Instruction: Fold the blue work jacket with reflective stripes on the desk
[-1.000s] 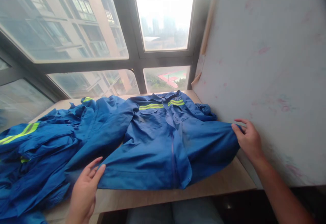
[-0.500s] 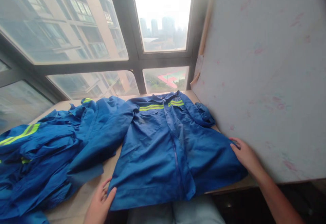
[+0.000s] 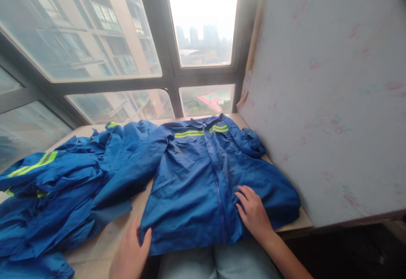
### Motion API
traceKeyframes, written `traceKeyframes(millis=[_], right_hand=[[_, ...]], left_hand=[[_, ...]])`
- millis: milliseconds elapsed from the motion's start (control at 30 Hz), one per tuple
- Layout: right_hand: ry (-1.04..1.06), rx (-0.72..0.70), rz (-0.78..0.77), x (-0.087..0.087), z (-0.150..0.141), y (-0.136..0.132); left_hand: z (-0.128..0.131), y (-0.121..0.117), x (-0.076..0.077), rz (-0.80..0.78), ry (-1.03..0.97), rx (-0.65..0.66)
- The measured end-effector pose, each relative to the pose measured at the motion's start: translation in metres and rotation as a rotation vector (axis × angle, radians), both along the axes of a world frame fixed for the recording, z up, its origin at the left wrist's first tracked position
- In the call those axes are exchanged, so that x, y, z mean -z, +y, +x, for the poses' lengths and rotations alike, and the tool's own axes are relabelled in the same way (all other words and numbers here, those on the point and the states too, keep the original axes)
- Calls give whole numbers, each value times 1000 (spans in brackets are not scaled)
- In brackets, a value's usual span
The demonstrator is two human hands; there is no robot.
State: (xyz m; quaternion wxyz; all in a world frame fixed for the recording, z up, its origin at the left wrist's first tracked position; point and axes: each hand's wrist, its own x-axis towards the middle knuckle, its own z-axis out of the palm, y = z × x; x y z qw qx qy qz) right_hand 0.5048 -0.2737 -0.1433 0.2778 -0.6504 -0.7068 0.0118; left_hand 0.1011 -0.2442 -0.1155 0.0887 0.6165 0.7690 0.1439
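Note:
A blue work jacket (image 3: pixel 187 186) with yellow-green reflective stripes is spread front side up, its collar toward the window and its hem toward me. My left hand (image 3: pixel 131 245) is at the jacket's lower left corner, thumb and fingers apart around the edge. Over the front placket, near the hem on the right half, my right hand (image 3: pixel 252 211) has its fingers spread, touching or just above the cloth. The jacket's right side bulges in a fold beyond that hand. One sleeve is bunched up at the upper right.
Crumpled blue garments (image 3: pixel 63 186) with the same stripes lie to the left, partly meeting the jacket's sleeve. Everything rests on a pale wooden ledge (image 3: pixel 95 249). A window (image 3: pixel 203 69) stands behind, and a flower-patterned wall (image 3: pixel 317 114) borders the right. My legs show below the hem.
My right hand has left the jacket's right edge and moved left onto its front near the placket. The jacket's right side has drawn in slightly. My left hand stays near the lower left corner.

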Motion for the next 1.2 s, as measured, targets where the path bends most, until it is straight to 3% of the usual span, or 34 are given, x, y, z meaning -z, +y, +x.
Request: traceKeyframes(millis=[100,167,300,433,567,667,833,967,1067,1200], right_hand=[[73,-72,-28,-9,-39,8],[123,-157,-52,-15,-60,12],[135,-323,-137,-14,-91,11],[70,-351,-129,0,-102,1],[60,-234,-77,12,-96,-15],[13,-245,-118,15,-88,-26],[-34,-303,-183,8,-81,-41],[26,-283,-160,-2,-78,-46],[69,-198,-218,-11,-73,-27],[85,-137,-192,-18,-63,31]], left_hand=[[19,-2,-3,268,147,144],[35,-4,0,343,127,281],[67,-12,13,378,28,519],[96,-16,19,354,-74,627],[112,-13,21,330,-101,659],[117,-10,26,289,-15,663],[114,-12,34,231,75,698],[100,-4,24,272,2,630],[96,19,10,332,-30,574],[110,70,-3,272,14,618]])
